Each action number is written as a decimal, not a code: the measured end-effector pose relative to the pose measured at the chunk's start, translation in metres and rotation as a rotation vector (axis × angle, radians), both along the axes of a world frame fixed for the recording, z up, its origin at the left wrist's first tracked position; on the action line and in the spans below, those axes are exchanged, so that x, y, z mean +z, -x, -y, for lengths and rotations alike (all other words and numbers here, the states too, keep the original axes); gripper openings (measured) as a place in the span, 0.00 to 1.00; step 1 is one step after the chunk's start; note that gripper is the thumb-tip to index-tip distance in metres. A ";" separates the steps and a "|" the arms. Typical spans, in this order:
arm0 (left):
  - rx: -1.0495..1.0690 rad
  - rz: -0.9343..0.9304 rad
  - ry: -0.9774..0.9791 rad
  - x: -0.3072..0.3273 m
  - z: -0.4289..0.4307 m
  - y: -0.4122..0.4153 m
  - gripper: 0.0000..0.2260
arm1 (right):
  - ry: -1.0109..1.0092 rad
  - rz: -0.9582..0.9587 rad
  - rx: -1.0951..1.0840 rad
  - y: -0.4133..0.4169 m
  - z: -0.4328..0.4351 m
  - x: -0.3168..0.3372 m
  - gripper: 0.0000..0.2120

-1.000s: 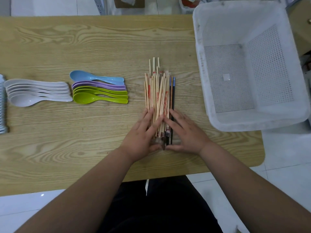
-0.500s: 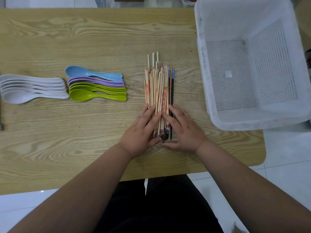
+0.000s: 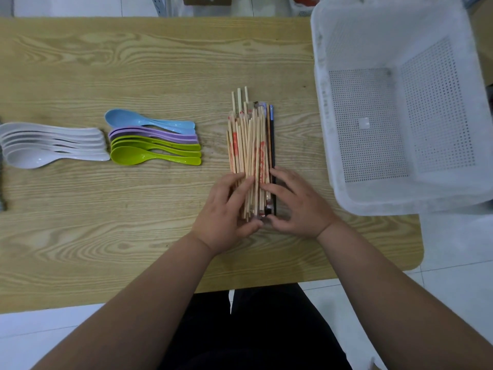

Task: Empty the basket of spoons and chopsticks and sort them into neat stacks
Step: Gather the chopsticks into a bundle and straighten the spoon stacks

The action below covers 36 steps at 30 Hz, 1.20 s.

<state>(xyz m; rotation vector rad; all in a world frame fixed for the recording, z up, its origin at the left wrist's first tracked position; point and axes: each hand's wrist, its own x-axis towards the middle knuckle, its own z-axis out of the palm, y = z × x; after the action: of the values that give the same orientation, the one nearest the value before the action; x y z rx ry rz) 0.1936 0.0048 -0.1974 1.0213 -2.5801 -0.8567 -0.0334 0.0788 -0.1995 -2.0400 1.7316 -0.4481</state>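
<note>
**Chopstick bundle squared between both hands, mid-table**

Edges/room: table (image 3: 106, 236) near edge runs just behind both wrists; rounded near-right corner is right of the R forearm. Basket (image 3: 400, 194) sits on the table's right end and overhangs the right edge; its near-left corner is close to the R hand, not touching. There's a narrow strip of bare wood btwn bundle and basket wall, and a wider gap btwn bundle and the coloured spoons. Broad bare wood on the far side, beyond the tips.

Chopsticks (image 3: 250, 156): one tight bundle, lying flat, pointing away from the person. Mostly pale wood, some w/ red print, and one dark stick w/ a blue end on the right flank. Far ends are uneven, w/ three sticks poking out past the rest.

Left hand (image 3: 226, 212): fingers near straight, laid slantwise over the bundle's left side, thumb at the near ends. Right hand (image 3: 296, 206): fingers slightly bent, pressing the right flank, thumb at the near ends. Neither wraps round the bundle.

Left of the bundle: green spoons (image 3: 149, 154), purple spoons (image 3: 160, 133) and blue spoon (image 3: 125, 119) nested, handles right. White spoons (image 3: 53, 145) are stacked further left.
</note>
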 end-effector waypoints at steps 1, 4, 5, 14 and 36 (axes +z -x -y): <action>0.038 -0.014 -0.035 0.002 0.002 0.000 0.38 | 0.001 0.033 -0.041 -0.002 0.000 0.002 0.31; 0.100 -0.027 -0.118 0.008 0.007 0.002 0.37 | -0.064 0.120 -0.212 -0.012 0.004 0.007 0.31; 0.102 -0.021 -0.131 0.009 0.008 0.004 0.37 | -0.087 0.137 -0.266 -0.015 0.007 0.009 0.31; 0.259 -0.056 -0.213 0.015 0.007 0.031 0.27 | -0.120 0.151 -0.351 -0.026 0.025 0.007 0.26; 0.031 0.236 0.106 -0.012 0.016 0.029 0.33 | -0.160 -0.164 -0.232 -0.024 0.019 -0.001 0.33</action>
<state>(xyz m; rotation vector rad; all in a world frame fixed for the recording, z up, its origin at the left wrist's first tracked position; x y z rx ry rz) 0.1648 -0.0115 -0.2092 1.1922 -2.7595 -0.6173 -0.0093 0.0603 -0.2007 -1.8161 2.0431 -0.2078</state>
